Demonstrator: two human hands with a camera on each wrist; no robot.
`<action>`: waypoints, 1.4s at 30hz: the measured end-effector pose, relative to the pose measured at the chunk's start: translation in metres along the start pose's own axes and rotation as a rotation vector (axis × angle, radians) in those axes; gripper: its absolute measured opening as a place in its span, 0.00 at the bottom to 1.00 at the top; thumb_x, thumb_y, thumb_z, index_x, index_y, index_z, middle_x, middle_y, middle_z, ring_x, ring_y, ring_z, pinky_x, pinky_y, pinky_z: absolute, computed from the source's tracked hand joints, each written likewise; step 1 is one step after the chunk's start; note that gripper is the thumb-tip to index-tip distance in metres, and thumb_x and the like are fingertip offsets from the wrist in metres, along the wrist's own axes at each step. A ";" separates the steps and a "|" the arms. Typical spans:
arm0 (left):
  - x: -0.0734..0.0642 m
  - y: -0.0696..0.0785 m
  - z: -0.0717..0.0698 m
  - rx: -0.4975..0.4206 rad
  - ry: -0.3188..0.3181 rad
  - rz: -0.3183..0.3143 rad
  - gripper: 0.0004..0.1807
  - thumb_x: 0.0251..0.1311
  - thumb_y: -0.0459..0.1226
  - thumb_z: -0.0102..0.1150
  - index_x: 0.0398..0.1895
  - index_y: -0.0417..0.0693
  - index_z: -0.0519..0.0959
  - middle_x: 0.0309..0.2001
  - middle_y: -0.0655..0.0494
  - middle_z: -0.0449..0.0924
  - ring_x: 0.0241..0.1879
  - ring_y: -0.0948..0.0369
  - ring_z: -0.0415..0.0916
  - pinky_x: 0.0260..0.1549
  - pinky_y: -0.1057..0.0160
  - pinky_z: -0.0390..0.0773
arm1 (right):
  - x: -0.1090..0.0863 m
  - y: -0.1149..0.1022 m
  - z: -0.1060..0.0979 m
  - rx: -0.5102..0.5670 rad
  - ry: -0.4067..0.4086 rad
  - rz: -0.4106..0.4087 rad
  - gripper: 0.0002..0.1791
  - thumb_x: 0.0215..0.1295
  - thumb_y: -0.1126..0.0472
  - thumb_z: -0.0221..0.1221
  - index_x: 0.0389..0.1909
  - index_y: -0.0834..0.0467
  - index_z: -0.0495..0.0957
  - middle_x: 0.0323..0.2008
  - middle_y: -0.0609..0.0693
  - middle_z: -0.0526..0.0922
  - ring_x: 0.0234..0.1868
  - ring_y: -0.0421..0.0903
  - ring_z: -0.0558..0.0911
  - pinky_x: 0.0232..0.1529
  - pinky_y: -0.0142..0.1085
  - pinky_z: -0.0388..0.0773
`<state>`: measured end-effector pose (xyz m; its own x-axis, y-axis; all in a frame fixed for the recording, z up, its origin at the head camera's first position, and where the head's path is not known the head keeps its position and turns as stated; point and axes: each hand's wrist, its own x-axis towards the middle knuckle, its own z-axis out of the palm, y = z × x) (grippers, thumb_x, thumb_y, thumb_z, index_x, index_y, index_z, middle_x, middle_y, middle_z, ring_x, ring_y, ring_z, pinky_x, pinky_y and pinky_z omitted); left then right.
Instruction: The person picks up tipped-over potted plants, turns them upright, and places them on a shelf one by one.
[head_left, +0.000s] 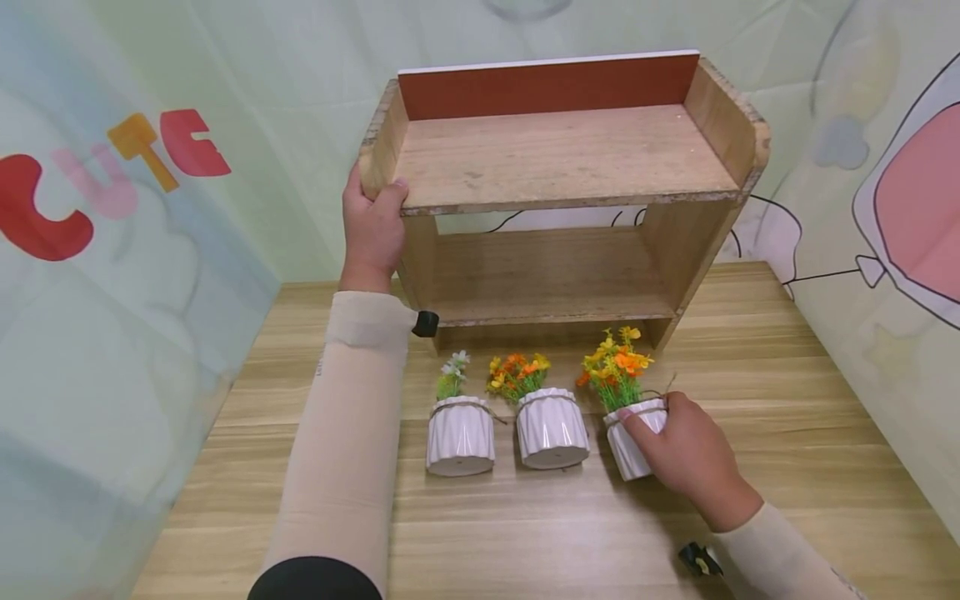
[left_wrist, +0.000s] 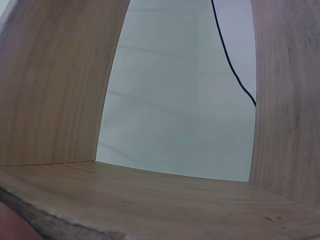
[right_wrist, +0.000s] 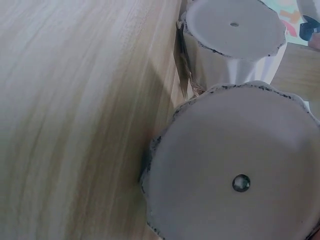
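Observation:
At the upper left corner of a wooden shelf, my left hand grips the side panel, thumb on the top board. The left wrist view looks into the shelf's boards; only a bit of a finger shows there. My right hand holds a white ribbed flowerpot with yellow and orange flowers. Its round base with a drain hole faces the right wrist camera. Left of it, a second flowerpot with orange flowers and a third flowerpot with pale flowers lie on their sides.
The shelf stands on a wood-grain table near the back edge. A printed backdrop hangs behind and on both sides. A small black object sits by the right sleeve, and twine is tied around the pots.

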<state>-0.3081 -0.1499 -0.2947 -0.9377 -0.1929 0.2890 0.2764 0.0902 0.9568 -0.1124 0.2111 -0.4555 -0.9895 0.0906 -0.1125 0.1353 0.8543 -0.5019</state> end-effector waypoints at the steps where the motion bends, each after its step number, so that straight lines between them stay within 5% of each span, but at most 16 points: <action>1: 0.000 0.000 0.000 0.001 0.000 0.001 0.34 0.73 0.42 0.50 0.81 0.61 0.62 0.76 0.56 0.65 0.71 0.59 0.63 0.71 0.61 0.63 | 0.000 0.000 0.000 0.000 0.002 -0.001 0.47 0.71 0.29 0.56 0.55 0.75 0.72 0.39 0.65 0.83 0.33 0.54 0.80 0.29 0.47 0.75; 42: 0.001 0.000 0.000 -0.014 0.000 0.002 0.34 0.72 0.41 0.50 0.81 0.61 0.63 0.75 0.57 0.65 0.71 0.59 0.63 0.70 0.62 0.63 | -0.004 0.006 0.003 0.082 0.003 0.019 0.47 0.70 0.32 0.59 0.58 0.77 0.70 0.41 0.65 0.82 0.34 0.54 0.80 0.32 0.46 0.78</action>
<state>-0.3086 -0.1495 -0.2943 -0.9371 -0.1925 0.2913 0.2815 0.0772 0.9565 -0.1079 0.2142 -0.4610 -0.9869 0.1076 -0.1201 0.1572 0.8079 -0.5680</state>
